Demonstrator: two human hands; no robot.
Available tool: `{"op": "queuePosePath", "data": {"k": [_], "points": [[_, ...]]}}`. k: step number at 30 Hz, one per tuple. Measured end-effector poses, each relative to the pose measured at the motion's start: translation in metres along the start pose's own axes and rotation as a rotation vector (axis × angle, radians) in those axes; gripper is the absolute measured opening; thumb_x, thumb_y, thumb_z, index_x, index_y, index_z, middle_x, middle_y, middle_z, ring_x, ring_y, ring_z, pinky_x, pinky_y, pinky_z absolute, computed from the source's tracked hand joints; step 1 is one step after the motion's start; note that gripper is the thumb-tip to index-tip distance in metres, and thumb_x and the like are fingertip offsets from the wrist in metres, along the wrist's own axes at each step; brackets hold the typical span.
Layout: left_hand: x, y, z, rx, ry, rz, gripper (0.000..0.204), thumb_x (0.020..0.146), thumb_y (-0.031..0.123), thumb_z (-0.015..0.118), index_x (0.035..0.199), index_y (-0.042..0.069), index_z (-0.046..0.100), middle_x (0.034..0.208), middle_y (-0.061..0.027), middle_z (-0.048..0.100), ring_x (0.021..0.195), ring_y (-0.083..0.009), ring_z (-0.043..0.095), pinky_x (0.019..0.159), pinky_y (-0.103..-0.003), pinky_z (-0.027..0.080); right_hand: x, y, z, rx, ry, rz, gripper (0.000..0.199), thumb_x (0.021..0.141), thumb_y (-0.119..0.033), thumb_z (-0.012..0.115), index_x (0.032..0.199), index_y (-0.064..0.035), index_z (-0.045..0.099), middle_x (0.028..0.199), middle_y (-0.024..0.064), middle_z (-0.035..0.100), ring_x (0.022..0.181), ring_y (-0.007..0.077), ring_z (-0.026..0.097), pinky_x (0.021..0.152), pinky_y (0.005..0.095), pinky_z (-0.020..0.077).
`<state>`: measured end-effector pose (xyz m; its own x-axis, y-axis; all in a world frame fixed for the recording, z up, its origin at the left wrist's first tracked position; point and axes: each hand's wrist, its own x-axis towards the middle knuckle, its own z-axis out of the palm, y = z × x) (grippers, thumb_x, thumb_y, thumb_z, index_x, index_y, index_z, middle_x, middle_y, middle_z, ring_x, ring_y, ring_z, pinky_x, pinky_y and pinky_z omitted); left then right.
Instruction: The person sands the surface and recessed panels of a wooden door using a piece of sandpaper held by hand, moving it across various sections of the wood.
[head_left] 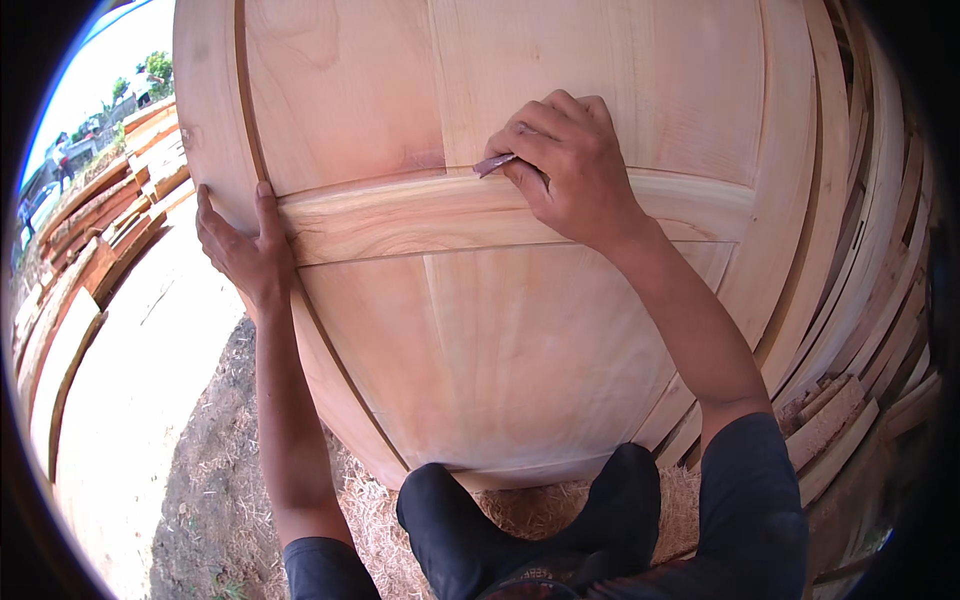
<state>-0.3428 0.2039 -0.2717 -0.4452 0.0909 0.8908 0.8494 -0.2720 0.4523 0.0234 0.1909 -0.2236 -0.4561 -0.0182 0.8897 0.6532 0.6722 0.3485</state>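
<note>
A large pale wooden door (590, 330) with framed panels is in front of me, its lower end close to my knees. My left hand (247, 245) grips the door's left upright, thumb along the inner groove and fingers over the outer edge. Above the middle rail (400, 222), my right hand (570, 165) pinches a folded, dull purple-brown piece of sandpaper (493, 165). One end of the sandpaper sticks out to the left by the moulded upper edge of the rail. Whether it touches the wood I cannot tell.
Long boards (870, 230) are stacked close along the right side, with short offcuts (830, 420) lower down. More rough planks (100, 240) lie at the left beside brightly lit ground. Shavings (375, 520) cover the ground around my legs. People are small in the far left distance.
</note>
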Motion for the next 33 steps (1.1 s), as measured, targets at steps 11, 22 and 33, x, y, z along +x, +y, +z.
{"op": "queuePosePath", "data": {"k": [11,22,33], "points": [[0.001,-0.008,-0.003,-0.004,0.042,0.033,0.09,0.099,0.055,0.073,0.165,0.007,0.037,0.161,-0.0275,0.043,0.151,-0.0451,0.04,0.125,-0.059,0.029,0.008,-0.003,0.004,-0.022,-0.014,-0.041,0.012,0.084,-0.01,0.084,0.09,-0.0166,0.076,0.089,-0.0052,0.065,0.089,0.018,0.06,0.085,0.0395,0.0395],[0.002,-0.016,-0.002,-0.045,0.078,0.083,0.075,0.103,0.046,0.061,0.163,0.006,0.04,0.156,-0.0276,0.046,0.142,-0.0449,0.046,0.12,-0.06,0.03,0.089,-0.081,0.092,0.043,-0.033,-0.123,0.007,0.088,-0.019,0.081,0.088,-0.0122,0.078,0.083,0.0008,0.069,0.088,0.0216,0.066,0.084,0.042,0.044],[-0.002,-0.021,0.006,-0.028,0.113,0.088,0.081,0.098,0.051,0.068,0.162,0.01,0.04,0.151,-0.0312,0.045,0.136,-0.0475,0.047,0.116,-0.06,0.033,0.116,-0.101,0.12,0.053,-0.098,-0.151,0.016,0.091,-0.026,0.077,0.084,-0.0113,0.076,0.08,0.0034,0.069,0.084,0.0243,0.067,0.08,0.0446,0.0428]]}}
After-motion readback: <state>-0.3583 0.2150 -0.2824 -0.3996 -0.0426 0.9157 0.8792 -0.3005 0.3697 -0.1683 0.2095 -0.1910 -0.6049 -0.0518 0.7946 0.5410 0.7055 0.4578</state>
